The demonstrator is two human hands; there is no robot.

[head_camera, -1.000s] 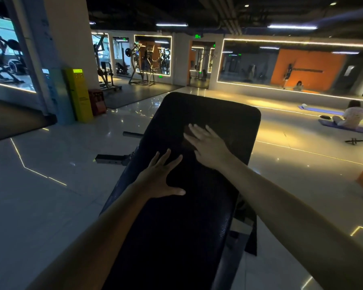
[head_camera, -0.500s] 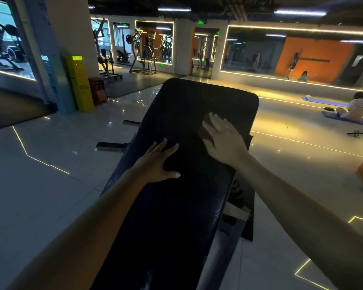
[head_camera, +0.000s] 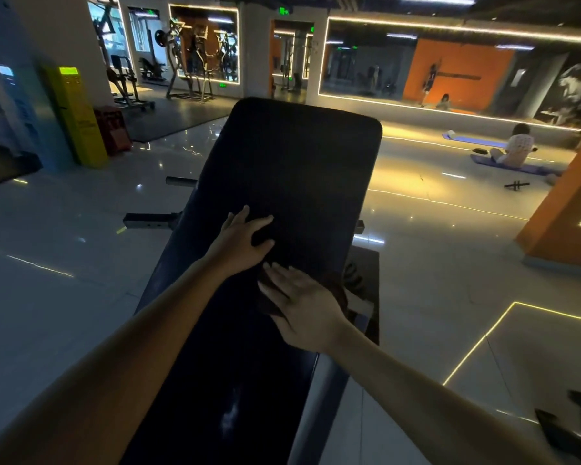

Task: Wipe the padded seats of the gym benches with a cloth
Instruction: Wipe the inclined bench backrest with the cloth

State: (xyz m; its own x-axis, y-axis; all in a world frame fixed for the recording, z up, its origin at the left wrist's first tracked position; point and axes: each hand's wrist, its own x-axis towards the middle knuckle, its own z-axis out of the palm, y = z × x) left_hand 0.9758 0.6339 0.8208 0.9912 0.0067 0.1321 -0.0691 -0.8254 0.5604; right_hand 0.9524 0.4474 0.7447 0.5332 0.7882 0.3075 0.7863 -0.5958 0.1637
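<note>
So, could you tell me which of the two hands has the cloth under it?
The right hand, nearer the camera, presses flat on the dark cloth; the left hand rests bare on the bench pad.

A commercial gym: padded bench (head_camera: 299, 169), weight machines (head_camera: 187, 67) by mirrored walls (head_camera: 366, 72), exercise mats (head_camera: 534, 169) on glossy floor (head_camera: 416, 263).

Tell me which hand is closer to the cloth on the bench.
Right. The right hand lies flat on the cloth, covering most of it; the left hand rests on the bare bench pad just beyond it, farther up.
</note>
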